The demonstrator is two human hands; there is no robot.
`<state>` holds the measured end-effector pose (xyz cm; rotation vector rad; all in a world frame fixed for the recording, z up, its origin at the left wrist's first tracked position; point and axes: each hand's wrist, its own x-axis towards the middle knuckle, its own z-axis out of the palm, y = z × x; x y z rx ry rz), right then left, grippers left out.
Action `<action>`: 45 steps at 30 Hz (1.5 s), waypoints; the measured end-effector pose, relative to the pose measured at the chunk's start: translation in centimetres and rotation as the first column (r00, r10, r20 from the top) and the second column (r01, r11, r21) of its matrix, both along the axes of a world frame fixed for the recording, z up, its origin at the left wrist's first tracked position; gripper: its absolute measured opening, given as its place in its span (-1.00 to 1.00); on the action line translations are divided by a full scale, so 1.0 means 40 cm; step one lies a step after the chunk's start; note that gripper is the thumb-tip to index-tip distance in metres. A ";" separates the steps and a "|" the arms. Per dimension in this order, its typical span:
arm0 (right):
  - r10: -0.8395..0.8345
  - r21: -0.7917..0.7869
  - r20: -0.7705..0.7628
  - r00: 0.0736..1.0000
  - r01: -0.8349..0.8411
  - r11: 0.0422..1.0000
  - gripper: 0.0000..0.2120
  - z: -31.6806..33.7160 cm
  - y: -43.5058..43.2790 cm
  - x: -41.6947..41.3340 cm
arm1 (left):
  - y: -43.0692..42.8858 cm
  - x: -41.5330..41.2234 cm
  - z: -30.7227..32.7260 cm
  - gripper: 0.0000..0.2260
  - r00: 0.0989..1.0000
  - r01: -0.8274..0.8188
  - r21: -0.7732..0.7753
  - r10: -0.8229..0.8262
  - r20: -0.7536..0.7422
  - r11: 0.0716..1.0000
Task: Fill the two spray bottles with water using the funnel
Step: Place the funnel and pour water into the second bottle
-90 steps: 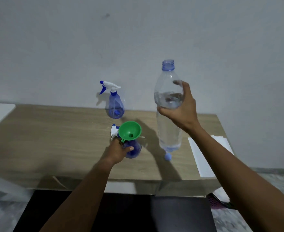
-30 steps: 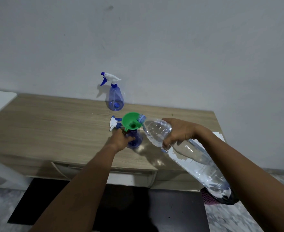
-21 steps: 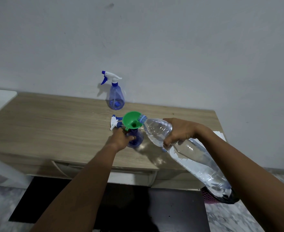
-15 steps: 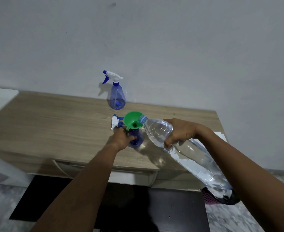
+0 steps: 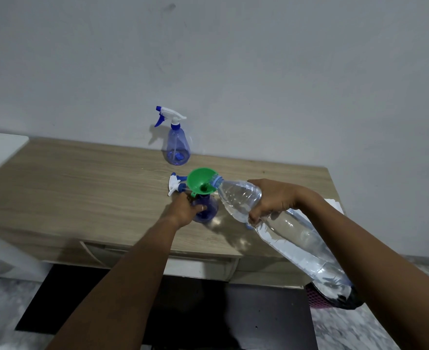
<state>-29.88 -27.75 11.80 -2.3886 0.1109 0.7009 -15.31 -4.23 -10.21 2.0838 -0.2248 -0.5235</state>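
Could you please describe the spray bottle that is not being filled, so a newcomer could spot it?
On the wooden table, look to the back edge by the wall. The spray bottle stands there alone, upright, its white and blue trigger top still on, with no funnel and no hand on it.

A plain grey-white wall [image 5: 259,72] fills the upper view, marked by a dark smudge [image 5: 171,6]. Against it stands a light wood-grain desk [image 5: 82,193]. Below lie a black mat [image 5: 195,314] and a pale marbled floor [image 5: 355,332].

You see the green funnel [image 5: 200,182] seated in the near blue spray bottle [image 5: 206,207]; the far spray bottle [image 5: 177,145] stands upright, capped.
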 end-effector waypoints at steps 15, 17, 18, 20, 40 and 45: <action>0.024 -0.022 -0.019 1.000 -0.024 0.999 -0.43 -0.011 -0.004 0.014 | 0.000 -0.011 0.011 -0.46 1.000 -0.017 -0.010 0.017 -0.011 1.000; 0.025 -0.015 -0.019 0.999 -0.026 1.000 -0.42 -0.013 -0.004 0.016 | 0.004 0.020 -0.048 -0.46 1.000 -0.019 -0.028 0.018 -0.022 0.999; 0.025 -0.011 -0.017 1.000 -0.025 1.000 -0.42 -0.013 -0.004 0.016 | 0.007 0.029 -0.066 -0.45 1.000 -0.016 -0.031 0.015 -0.023 0.999; 0.021 -0.006 -0.013 1.000 -0.021 1.000 -0.44 -0.012 -0.004 0.016 | 0.008 0.023 -0.055 -0.42 1.000 -0.006 -0.031 0.006 -0.006 0.999; 0.027 0.005 -0.021 0.999 -0.027 1.000 -0.46 -0.023 -0.015 0.026 | 0.002 0.006 -0.020 -0.42 0.999 -0.040 -0.023 0.039 -0.014 0.999; 0.034 0.018 -0.024 0.999 -0.034 0.999 -0.47 -0.024 -0.016 0.025 | -0.002 -0.006 0.001 -0.48 0.999 -0.034 -0.034 0.033 -0.024 0.999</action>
